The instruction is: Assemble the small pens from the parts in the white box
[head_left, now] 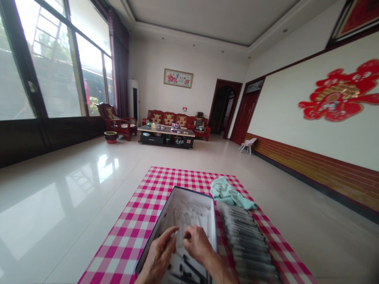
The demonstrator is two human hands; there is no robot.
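Observation:
Both my hands are over a shallow white-lined box point(215, 225) with a dark blue rim. My left hand point(160, 252) is on the box's left side, its fingers bent toward the thumb; anything between them is too faint to make out. Close by on the right, my right hand point(197, 241) is curled with the fingertips pinched together, and what they hold is hidden. Clear, thin plastic pieces point(189, 211) lie in the far part of the box. Small black parts point(185, 272) and a longer black stick-like piece point(194, 267) lie nearer, below my hands.
Right of the box, a row of slim clear-and-dark pen-like sticks point(248, 240) lies side by side, blurred. A mint-green cloth point(229, 193) is crumpled beyond them. Everything rests on a pink-and-white checked tablecloth point(127, 232). Farther off stand a coffee table point(166, 132) and a small chair point(248, 145).

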